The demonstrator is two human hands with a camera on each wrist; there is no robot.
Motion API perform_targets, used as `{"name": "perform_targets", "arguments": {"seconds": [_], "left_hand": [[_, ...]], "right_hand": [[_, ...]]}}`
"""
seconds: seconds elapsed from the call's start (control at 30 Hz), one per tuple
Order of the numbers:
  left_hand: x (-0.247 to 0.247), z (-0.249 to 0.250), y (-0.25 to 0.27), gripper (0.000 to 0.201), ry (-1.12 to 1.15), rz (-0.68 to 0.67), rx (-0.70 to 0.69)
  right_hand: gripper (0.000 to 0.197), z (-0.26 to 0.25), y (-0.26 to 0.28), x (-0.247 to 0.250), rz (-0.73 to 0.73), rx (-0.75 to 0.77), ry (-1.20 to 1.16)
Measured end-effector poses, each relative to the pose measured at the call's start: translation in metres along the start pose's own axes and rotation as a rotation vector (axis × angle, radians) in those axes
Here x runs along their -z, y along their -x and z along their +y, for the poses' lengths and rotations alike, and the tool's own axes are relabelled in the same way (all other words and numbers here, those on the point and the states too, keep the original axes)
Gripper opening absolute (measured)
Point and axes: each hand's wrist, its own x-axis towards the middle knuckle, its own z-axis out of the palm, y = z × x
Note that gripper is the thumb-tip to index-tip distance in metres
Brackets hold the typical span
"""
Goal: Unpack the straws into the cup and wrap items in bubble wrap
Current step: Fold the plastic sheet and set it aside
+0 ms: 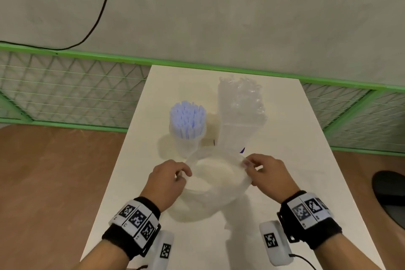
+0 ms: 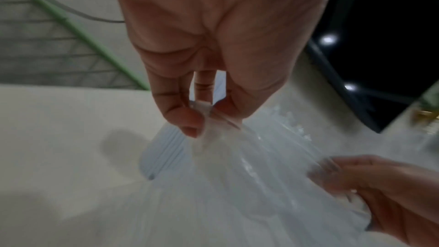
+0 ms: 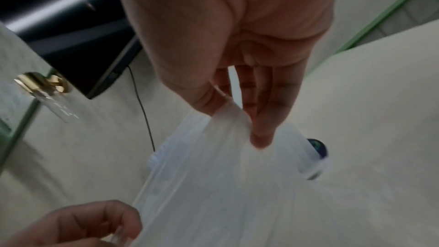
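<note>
A clear cup (image 1: 188, 140) packed with pale blue straws (image 1: 188, 116) stands upright mid-table. Right of it a tall piece of bubble wrap (image 1: 241, 107) rises from the table, with a dark blue bit (image 1: 242, 150) showing at its base. In front I hold a translucent plastic sheet (image 1: 217, 182) spread into a loop. My left hand (image 1: 185, 174) pinches its left edge between thumb and fingers (image 2: 190, 119). My right hand (image 1: 247, 164) pinches the right edge (image 3: 259, 134). A dark blue round cap (image 3: 318, 149) lies under the plastic.
The white table (image 1: 306, 160) is narrow, with wooden floor on both sides. A green mesh fence (image 1: 76, 94) runs behind it and a black cable (image 1: 103, 6) hangs on the wall. A black round object (image 1: 390, 195) sits off the right edge.
</note>
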Motion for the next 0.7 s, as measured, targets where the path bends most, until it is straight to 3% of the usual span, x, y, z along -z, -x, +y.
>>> {"name": "perform_targets", "arguments": {"seconds": [0.17,0.27,0.4,0.47,0.53,0.7], "left_hand": [[0.025,0.02,0.002,0.037,-0.132,0.023,-0.079],[0.036,0.02,0.002,0.039,-0.218,0.029,-0.134],[0.039,0.03,0.008,0.027,-0.242,0.057,-0.353],[0.034,0.044,0.011,0.047,-0.255,-0.035,-0.417],[0.027,0.06,0.011,0.05,-0.363,-0.051,-0.446],[0.025,0.077,0.001,0.023,-0.263,0.15,-0.503]], "right_hand": [[0.023,-0.026,-0.004,0.019,0.243,0.107,0.087],[0.026,-0.038,-0.004,0.026,0.299,0.09,0.04],[0.016,-0.065,0.004,0.026,0.11,0.023,-0.222],[0.014,-0.079,0.006,0.025,0.042,0.018,-0.376],[0.015,-0.089,0.006,0.024,0.009,0.05,-0.454],[0.018,-0.084,0.005,0.036,-0.037,0.13,-0.605]]}}
